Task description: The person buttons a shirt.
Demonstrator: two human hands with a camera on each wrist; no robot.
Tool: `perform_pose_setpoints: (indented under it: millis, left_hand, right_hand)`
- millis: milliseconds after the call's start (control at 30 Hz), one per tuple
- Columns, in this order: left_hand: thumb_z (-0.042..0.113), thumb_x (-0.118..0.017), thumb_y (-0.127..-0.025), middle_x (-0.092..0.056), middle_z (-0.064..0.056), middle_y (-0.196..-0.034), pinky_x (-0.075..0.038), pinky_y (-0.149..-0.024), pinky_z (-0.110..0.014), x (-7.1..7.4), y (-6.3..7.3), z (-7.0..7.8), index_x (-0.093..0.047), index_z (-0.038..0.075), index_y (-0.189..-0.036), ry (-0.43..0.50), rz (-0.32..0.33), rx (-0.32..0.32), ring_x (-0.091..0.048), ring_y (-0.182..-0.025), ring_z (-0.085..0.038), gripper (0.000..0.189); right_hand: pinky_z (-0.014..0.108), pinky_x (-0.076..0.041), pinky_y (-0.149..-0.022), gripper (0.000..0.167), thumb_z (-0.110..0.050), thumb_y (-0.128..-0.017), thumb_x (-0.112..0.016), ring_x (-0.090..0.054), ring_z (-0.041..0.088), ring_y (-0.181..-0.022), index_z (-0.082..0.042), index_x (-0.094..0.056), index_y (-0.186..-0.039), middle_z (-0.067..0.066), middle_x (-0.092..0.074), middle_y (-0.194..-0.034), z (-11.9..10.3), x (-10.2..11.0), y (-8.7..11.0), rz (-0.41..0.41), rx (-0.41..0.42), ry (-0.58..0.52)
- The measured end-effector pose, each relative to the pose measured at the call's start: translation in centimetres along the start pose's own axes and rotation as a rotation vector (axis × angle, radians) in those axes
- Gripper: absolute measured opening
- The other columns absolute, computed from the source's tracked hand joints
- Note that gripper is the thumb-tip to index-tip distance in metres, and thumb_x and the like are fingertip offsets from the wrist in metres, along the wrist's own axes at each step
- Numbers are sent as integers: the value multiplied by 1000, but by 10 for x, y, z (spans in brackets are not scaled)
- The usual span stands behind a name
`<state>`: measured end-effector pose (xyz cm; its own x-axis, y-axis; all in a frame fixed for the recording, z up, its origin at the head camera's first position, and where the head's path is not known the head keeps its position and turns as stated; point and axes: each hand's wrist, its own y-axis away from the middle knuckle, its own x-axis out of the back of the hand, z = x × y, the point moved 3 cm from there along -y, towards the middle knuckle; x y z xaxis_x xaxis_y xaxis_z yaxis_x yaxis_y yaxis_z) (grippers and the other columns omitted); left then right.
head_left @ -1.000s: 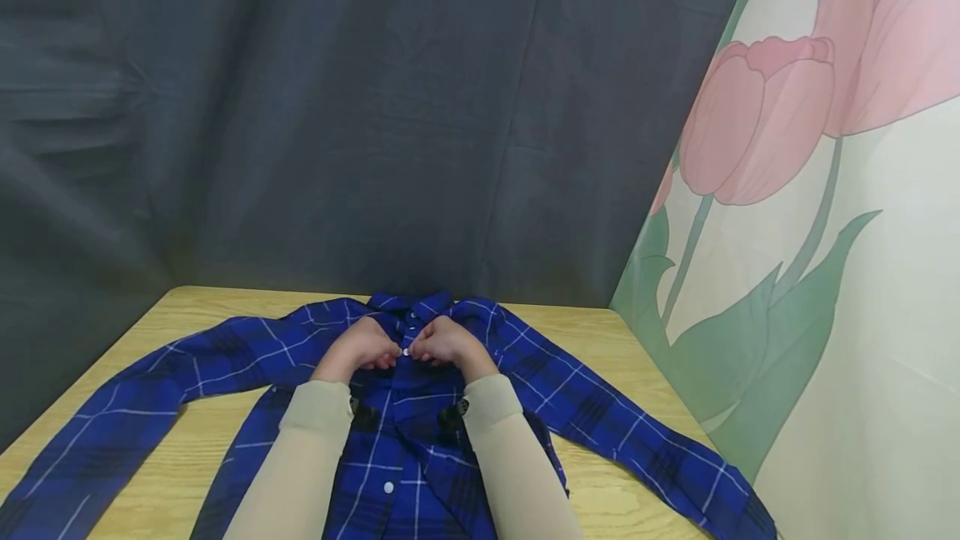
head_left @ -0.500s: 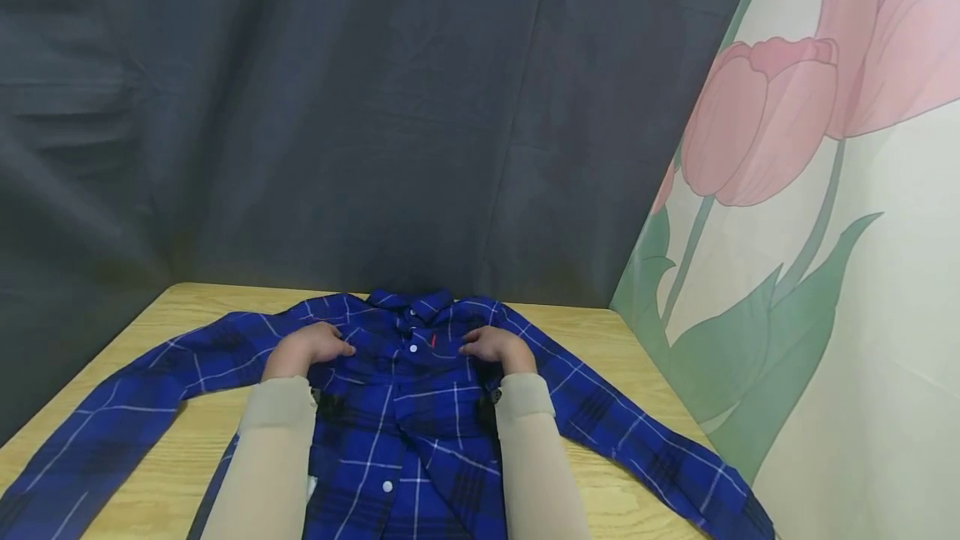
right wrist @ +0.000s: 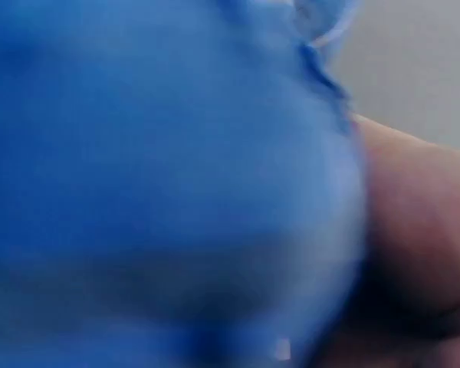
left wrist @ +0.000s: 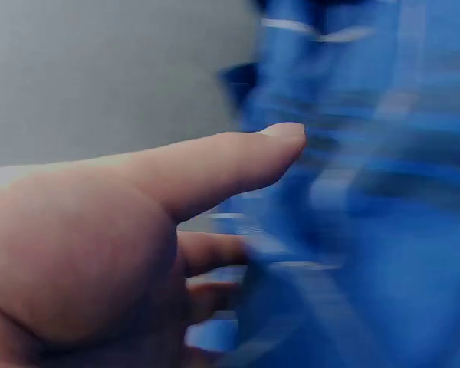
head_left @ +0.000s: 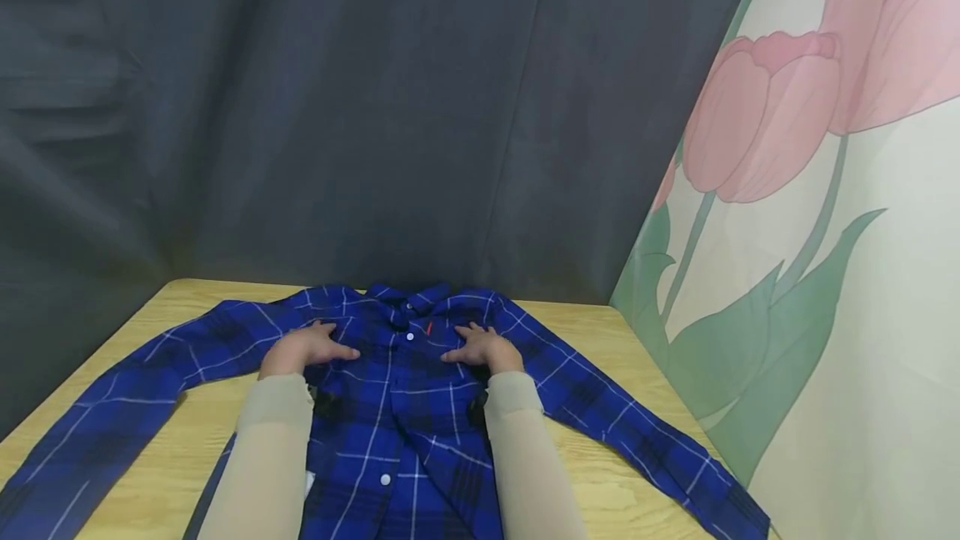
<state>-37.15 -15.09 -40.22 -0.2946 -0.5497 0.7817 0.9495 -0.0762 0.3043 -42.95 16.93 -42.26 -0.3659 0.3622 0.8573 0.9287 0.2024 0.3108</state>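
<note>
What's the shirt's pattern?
The shirt is blue-and-black plaid with white lines; clearest in head view.

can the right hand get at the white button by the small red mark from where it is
Likely yes: the right hand points its thumb toward the white button, and only the shirt shows between them.

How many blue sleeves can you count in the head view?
2: one blue sleeve stretches left across the table, its end out of frame; the other sleeve stretches right.
</note>
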Motion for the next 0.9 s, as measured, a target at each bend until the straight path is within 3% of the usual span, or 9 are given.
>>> perform_pose_setpoints:
  millis: [133,267,367,433,533,600,700,800,900]
  left_hand:
    - [54,-55,-108,-28,-44,-168,-33,-126,-73,35,25,2,-25,-16,-163,-18,37,-81,-32,-154,-64,94]
    - [55,-53,-109,-35,-46,-163,-38,-120,-77,74,56,-6,-29,-18,-160,-61,19,-98,-40,-146,-67,92]
    - [50,-60,-107,-45,-47,-154,-47,-112,-75,90,70,-18,-39,-22,-152,-118,-29,-87,-50,-137,-66,88]
    - [47,-65,-106,-52,-47,-146,-54,-106,-70,93,73,-27,-41,-23,-149,-129,-66,-72,-57,-130,-63,85]
    - [44,-68,-105,-63,-40,-133,-61,-97,-62,86,73,-36,-47,-21,-144,-128,-115,-60,-67,-118,-53,79]
    - [43,-68,-105,-68,-33,-125,-62,-92,-56,77,69,-35,-53,-18,-140,-111,-124,-74,-70,-111,-45,73]
    - [43,-71,-103,-70,-27,-120,-63,-90,-54,57,59,-23,-59,-14,-134,-51,-114,-73,-69,-107,-39,66]
    - [41,-74,-101,-70,-28,-119,-62,-94,-53,36,50,-7,-59,-14,-133,-10,-85,8,-68,-106,-39,66]
    - [38,-77,-99,-72,-31,-118,-60,-97,-55,15,46,2,-62,-17,-131,-16,-74,109,-70,-105,-42,65]
  right_hand:
    - [66,-31,-132,78,-56,-102,-67,-37,44,-163,-18,-45,-166,15,-40,-175,-5,25,24,2,37,-47]
    - [65,-37,-129,73,-51,-106,-61,-45,46,-157,-7,-48,-163,22,-48,-169,-12,66,69,103,92,-32]
    - [64,-41,-126,70,-47,-108,-60,-51,47,-152,-2,-48,-160,25,-52,-165,-17,96,105,169,125,-6]
    - [63,-43,-125,67,-45,-109,-60,-53,47,-150,-1,-49,-160,25,-54,-163,-23,112,119,170,153,33]
    - [60,-44,-125,62,-43,-109,-60,-57,43,-147,-4,-54,-157,23,-58,-161,-33,119,122,101,206,124]
    - [58,-48,-122,56,-41,-108,-63,-62,39,-141,-6,-61,-151,19,-63,-155,-40,113,114,62,228,176]
    - [51,-56,-112,46,-40,-105,-69,-70,29,-121,-9,-72,-138,12,-74,-137,-53,86,100,34,226,213]
    - [45,-58,-99,39,-40,-100,-75,-66,21,-98,-9,-78,-122,5,-75,-112,-70,48,87,15,201,211]
    - [43,-57,-96,41,-43,-98,-78,-63,21,-91,-6,-79,-113,6,-74,-104,-87,13,78,-15,163,224]
